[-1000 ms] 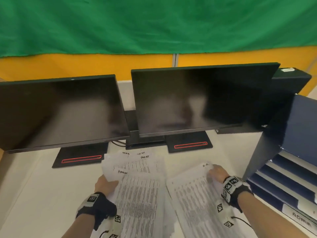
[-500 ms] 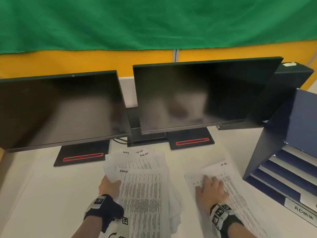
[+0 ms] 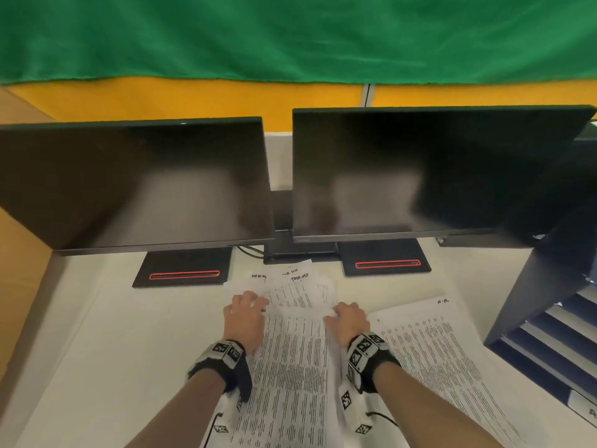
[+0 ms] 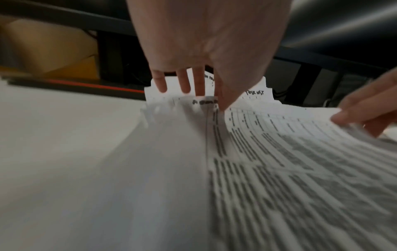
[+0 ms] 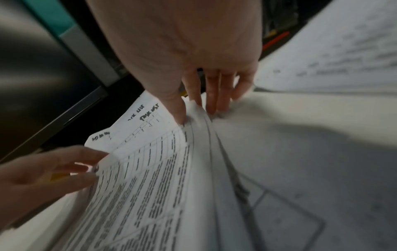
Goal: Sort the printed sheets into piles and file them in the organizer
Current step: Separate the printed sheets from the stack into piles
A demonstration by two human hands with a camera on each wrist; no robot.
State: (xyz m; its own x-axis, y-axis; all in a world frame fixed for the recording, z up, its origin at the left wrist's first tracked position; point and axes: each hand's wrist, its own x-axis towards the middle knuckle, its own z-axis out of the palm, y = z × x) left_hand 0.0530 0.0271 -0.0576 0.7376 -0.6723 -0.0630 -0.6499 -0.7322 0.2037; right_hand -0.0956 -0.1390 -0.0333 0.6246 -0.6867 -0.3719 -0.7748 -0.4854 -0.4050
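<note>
A fanned stack of printed sheets (image 3: pixel 294 357) lies on the white desk in front of me. My left hand (image 3: pixel 250 305) pinches its upper left corner; in the left wrist view the left hand (image 4: pixel 201 98) has the thumb on top and fingers behind the paper. My right hand (image 3: pixel 336 315) grips the stack's upper right edge; the right wrist view shows the right hand (image 5: pixel 197 113) with the thumb on the top sheet (image 5: pixel 150 161) and fingers under several sheets. A separate pile of sheets (image 3: pixel 436 357) lies to the right. The navy organizer (image 3: pixel 546 286) stands at the far right.
Two dark monitors (image 3: pixel 135 185) (image 3: pixel 429 169) on black bases (image 3: pixel 184 270) stand just behind the papers. The organizer's slots (image 3: pixel 555 347) open toward me at the right edge. Bare white desk (image 3: pixel 113 350) stretches left of the stack. A green cloth (image 3: pixel 290 37) hangs behind.
My right hand left the right-hand pile and came over to the central stack's right edge. My left hand slid up to the stack's top left corner.
</note>
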